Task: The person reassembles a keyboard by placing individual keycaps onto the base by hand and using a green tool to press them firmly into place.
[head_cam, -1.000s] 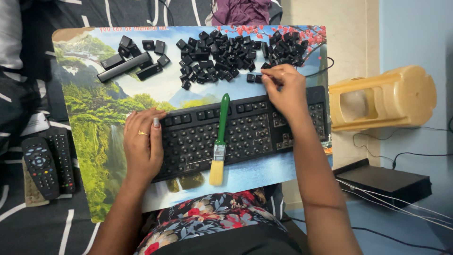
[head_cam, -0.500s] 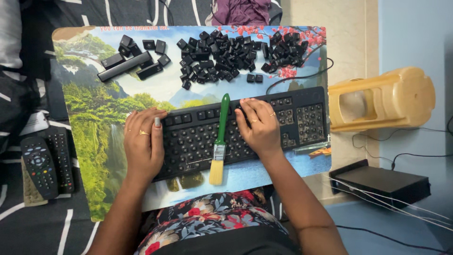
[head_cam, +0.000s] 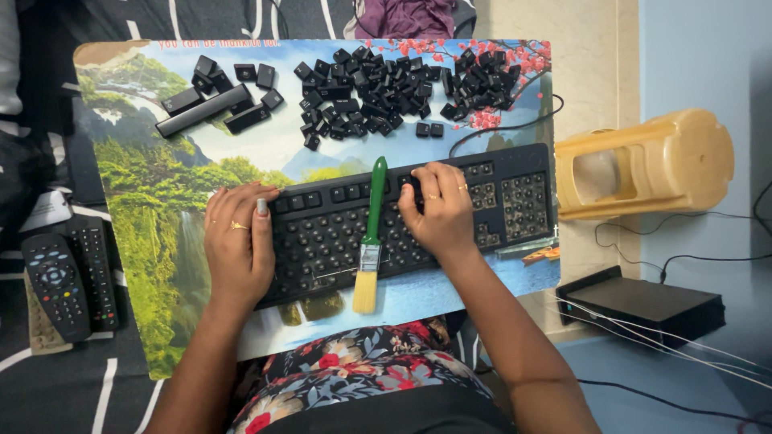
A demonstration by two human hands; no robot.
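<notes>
A black keyboard (head_cam: 515,201) with most keycaps removed lies on a landscape-printed mat (head_cam: 161,209). My left hand (head_cam: 240,245) rests palm down on the keyboard's left end, thumb along its top edge. My right hand (head_cam: 438,210) sits on the upper middle of the keyboard, fingertips pressed together at the top row; whether a keycap is under them is hidden. A green-handled paintbrush (head_cam: 373,217) lies across the keyboard between my hands. A pile of loose black keycaps (head_cam: 402,80) lies beyond the keyboard.
Longer keycaps and a space bar (head_cam: 205,108) lie at the mat's far left. Two remotes (head_cam: 55,285) rest left of the mat. A yellow plastic container (head_cam: 651,165) lies on its side at the right, with a black box (head_cam: 643,305) and cables below it.
My right hand came back from the keycap pile to the keyboard's top row and now presses there. My left hand stayed put. The view shifted slightly.
</notes>
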